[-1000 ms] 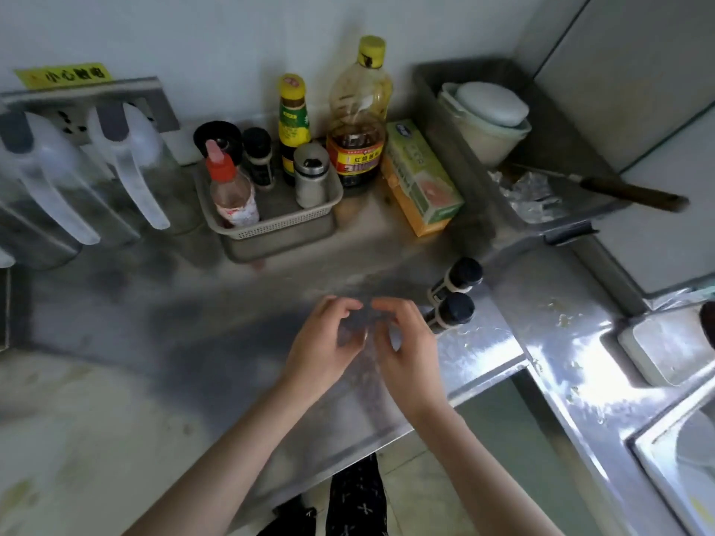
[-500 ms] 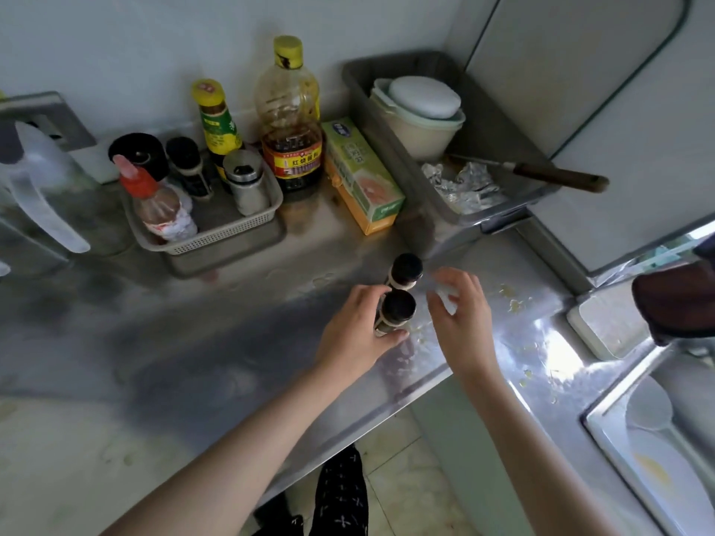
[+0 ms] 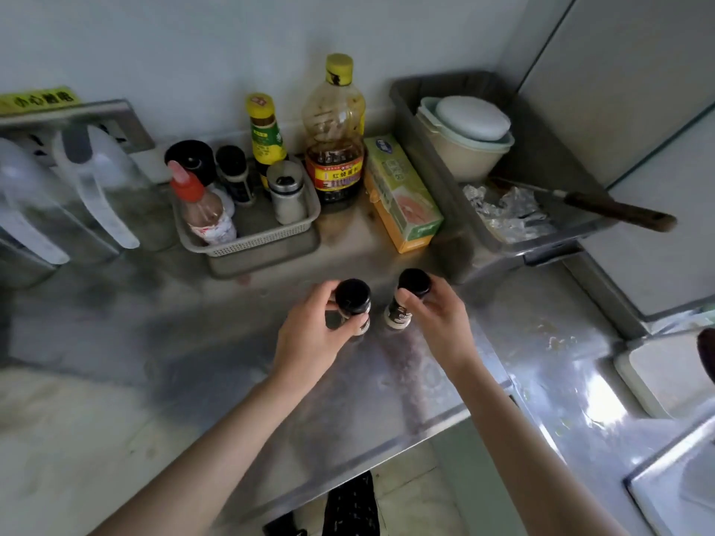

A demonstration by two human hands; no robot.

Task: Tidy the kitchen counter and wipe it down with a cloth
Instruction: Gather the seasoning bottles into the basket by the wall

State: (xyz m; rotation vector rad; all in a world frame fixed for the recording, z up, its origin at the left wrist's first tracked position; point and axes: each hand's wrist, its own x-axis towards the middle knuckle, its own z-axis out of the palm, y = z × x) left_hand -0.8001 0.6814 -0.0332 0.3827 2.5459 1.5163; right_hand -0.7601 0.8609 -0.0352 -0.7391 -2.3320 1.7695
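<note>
Two small spice jars with black caps stand upright on the steel counter [image 3: 201, 342]. My left hand [image 3: 313, 338] grips the left spice jar [image 3: 353, 299] around its body. My right hand [image 3: 437, 319] is closed on the right spice jar [image 3: 410, 294], fingers wrapped around it below the cap. Behind them sits a grey perforated basket [image 3: 263, 239] holding a red-capped sauce bottle [image 3: 201, 210], a metal shaker [image 3: 286, 191] and other small bottles. No cloth is in view.
A large oil bottle [image 3: 334, 137] and a green-orange box [image 3: 402, 191] stand by the wall. To the right, a grey tray [image 3: 437, 168] holds stacked bowls [image 3: 468, 137], foil and a wooden-handled knife [image 3: 615, 214]. Clear jugs [image 3: 100, 187] are at left. A sink [image 3: 681, 477] lies at far right.
My left hand held one jar while my right hand hovered open beside them. Both hands now each grip a jar, and the jars stand further apart.
</note>
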